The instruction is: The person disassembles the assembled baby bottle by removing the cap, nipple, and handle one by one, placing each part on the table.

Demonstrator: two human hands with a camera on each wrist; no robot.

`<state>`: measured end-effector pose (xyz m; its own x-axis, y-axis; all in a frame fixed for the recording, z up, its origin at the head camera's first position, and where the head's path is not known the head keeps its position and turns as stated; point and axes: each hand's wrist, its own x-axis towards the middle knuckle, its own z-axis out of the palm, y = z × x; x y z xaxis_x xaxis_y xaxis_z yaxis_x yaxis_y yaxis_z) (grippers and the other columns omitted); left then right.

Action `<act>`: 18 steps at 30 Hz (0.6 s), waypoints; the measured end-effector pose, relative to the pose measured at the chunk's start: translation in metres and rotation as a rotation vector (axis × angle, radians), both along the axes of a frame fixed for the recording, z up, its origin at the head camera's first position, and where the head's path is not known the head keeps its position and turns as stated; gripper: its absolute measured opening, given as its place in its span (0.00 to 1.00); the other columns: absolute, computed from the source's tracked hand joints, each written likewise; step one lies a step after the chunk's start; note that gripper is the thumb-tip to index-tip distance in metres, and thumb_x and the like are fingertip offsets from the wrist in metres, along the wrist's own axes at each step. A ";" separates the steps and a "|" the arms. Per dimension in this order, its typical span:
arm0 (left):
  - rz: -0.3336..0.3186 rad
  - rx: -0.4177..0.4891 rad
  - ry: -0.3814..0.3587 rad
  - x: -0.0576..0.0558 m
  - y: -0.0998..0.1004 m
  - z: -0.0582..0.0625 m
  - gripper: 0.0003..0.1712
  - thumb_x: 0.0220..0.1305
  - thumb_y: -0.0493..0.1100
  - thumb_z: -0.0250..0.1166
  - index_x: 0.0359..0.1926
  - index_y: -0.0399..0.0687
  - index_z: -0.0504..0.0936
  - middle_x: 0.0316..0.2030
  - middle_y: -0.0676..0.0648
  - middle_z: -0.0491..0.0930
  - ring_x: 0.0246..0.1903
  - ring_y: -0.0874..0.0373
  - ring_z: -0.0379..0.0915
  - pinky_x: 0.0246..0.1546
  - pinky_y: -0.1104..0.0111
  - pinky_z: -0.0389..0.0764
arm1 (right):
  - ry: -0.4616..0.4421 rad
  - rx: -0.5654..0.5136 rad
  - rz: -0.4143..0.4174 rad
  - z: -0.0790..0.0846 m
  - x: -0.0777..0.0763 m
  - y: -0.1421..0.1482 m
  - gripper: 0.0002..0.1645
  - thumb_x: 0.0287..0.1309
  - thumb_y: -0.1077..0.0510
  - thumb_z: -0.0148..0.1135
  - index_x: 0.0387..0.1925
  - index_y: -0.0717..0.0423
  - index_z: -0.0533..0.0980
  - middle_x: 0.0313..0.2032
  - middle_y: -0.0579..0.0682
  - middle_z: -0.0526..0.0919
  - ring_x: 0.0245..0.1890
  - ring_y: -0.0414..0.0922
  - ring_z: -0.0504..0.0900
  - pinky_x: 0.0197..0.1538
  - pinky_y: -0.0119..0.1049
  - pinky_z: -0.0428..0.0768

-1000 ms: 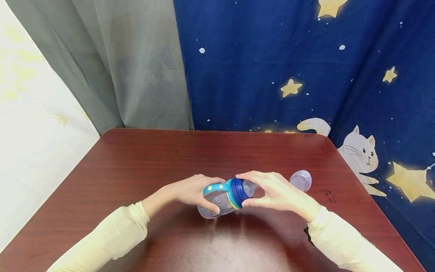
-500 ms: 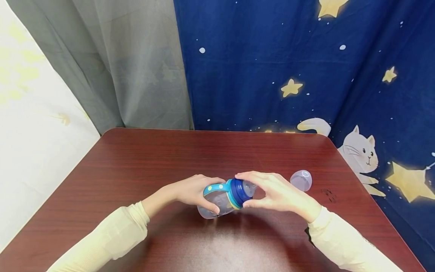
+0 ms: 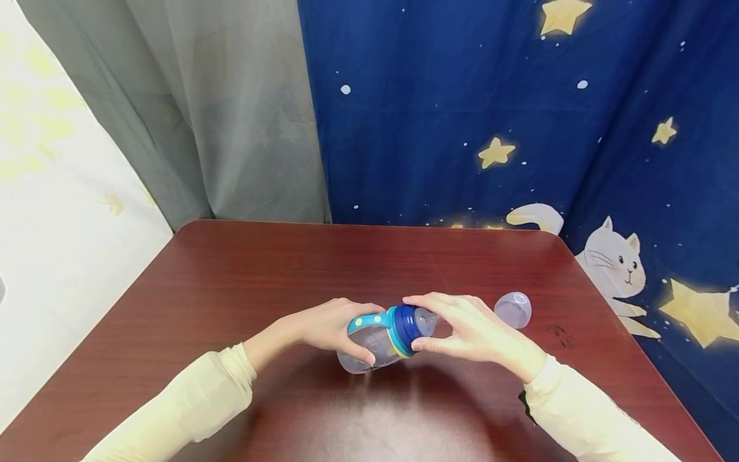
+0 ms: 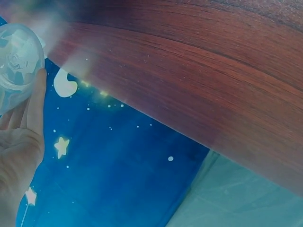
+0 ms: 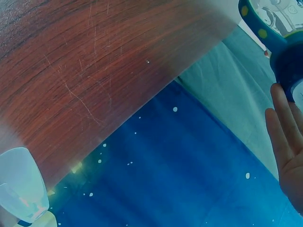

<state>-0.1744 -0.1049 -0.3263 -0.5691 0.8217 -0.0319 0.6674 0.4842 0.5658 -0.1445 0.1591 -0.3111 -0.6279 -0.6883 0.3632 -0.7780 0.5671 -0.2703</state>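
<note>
A clear baby bottle (image 3: pixel 378 346) lies tilted between both hands in the head view, its teat (image 3: pixel 425 321) pointing right. My left hand (image 3: pixel 326 327) grips the bottle's body by the light-blue handle (image 3: pixel 369 319), thumb on the near side. On the dark-blue collar (image 3: pixel 407 324), my right hand (image 3: pixel 473 328) has its thumb and fingers pinched round the ring. The left wrist view has the bottle's round base (image 4: pixel 16 59) against the left fingers (image 4: pixel 37 101). In the right wrist view, the right fingertips (image 5: pixel 277 92) touch the collar. Part of the body is hidden behind the left hand.
A translucent dome cap (image 3: pixel 512 310) sits on the reddish-brown table (image 3: pixel 277 256), right of and beyond the right hand. Dark marks (image 3: pixel 559 333) show on the tabletop near it. A blue star-patterned curtain (image 3: pixel 404 128) and a grey curtain (image 3: pixel 254 128) hang behind the table's far edge.
The head view has shifted very slightly. Both hands keep the same hold, and the bottle and cap stay in place.
</note>
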 end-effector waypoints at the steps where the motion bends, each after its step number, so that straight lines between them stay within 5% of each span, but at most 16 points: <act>1: -0.002 0.001 0.000 0.000 0.000 0.000 0.41 0.43 0.67 0.64 0.56 0.55 0.66 0.35 0.63 0.74 0.34 0.68 0.70 0.31 0.74 0.73 | 0.001 -0.002 0.014 0.000 0.000 0.001 0.36 0.46 0.33 0.57 0.57 0.40 0.66 0.47 0.38 0.74 0.41 0.34 0.74 0.37 0.33 0.75; 10: 0.017 -0.014 -0.004 -0.001 0.000 -0.001 0.41 0.43 0.66 0.63 0.56 0.54 0.66 0.36 0.63 0.73 0.34 0.68 0.70 0.31 0.73 0.73 | 0.008 -0.012 0.124 -0.001 -0.001 0.004 0.40 0.44 0.43 0.65 0.60 0.44 0.62 0.55 0.39 0.67 0.51 0.37 0.68 0.45 0.37 0.72; 18: 0.008 0.007 -0.008 -0.002 0.000 -0.003 0.41 0.43 0.65 0.64 0.56 0.53 0.66 0.36 0.62 0.74 0.34 0.68 0.70 0.31 0.73 0.73 | -0.014 0.000 -0.013 -0.003 0.001 0.001 0.39 0.46 0.32 0.55 0.61 0.36 0.60 0.54 0.37 0.69 0.48 0.34 0.71 0.43 0.35 0.73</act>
<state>-0.1761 -0.1049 -0.3295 -0.5752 0.8174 -0.0311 0.6591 0.4856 0.5743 -0.1436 0.1598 -0.3140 -0.6418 -0.6803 0.3539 -0.7668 0.5771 -0.2812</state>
